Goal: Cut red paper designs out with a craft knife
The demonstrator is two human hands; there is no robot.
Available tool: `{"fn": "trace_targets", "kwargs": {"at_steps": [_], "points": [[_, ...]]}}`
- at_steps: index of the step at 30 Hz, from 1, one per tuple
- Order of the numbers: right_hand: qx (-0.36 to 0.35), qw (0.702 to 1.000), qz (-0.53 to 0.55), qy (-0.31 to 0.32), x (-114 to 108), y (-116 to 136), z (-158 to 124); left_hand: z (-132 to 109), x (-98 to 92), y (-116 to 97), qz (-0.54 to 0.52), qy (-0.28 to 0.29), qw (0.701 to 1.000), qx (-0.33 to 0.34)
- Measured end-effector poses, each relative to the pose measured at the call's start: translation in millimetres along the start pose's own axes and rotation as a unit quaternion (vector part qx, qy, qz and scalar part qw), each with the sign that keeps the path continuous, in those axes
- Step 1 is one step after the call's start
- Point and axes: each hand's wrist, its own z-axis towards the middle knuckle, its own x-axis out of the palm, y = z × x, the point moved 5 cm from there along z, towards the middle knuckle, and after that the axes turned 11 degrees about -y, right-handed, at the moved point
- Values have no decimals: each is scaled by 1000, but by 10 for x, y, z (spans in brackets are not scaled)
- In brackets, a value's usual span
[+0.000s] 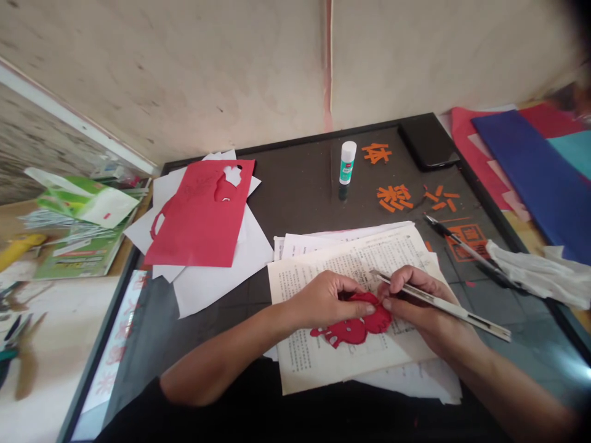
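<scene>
Over a printed book page I see a red paper cutout with small holes and a scalloped edge. My left hand pinches its upper edge between thumb and fingers. Across my right hand lies a slim craft knife, its blade end pointing up and left past the fingers. The thumb and forefinger of that hand meet at the cutout's right edge; whether they grip the paper there I cannot tell.
Red paper with cut openings lies on white sheets at left. A glue stick stands at the back. Orange cut characters, a pen, a black phone and a crumpled white bag are on the right.
</scene>
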Motion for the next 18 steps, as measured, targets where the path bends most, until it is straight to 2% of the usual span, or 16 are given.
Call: {"fn": "trace_targets", "kwargs": {"at_steps": [8, 14, 18], "points": [[2, 1000, 5, -11, -3, -18, 3, -19, 20, -14, 39, -17, 999, 9], [38, 998, 47, 27, 39, -18, -24, -18, 33, -7, 48, -2, 998, 28], [8, 998, 65, 5, 34, 25, -1, -25, 27, -36, 39, 12, 999, 4]]}}
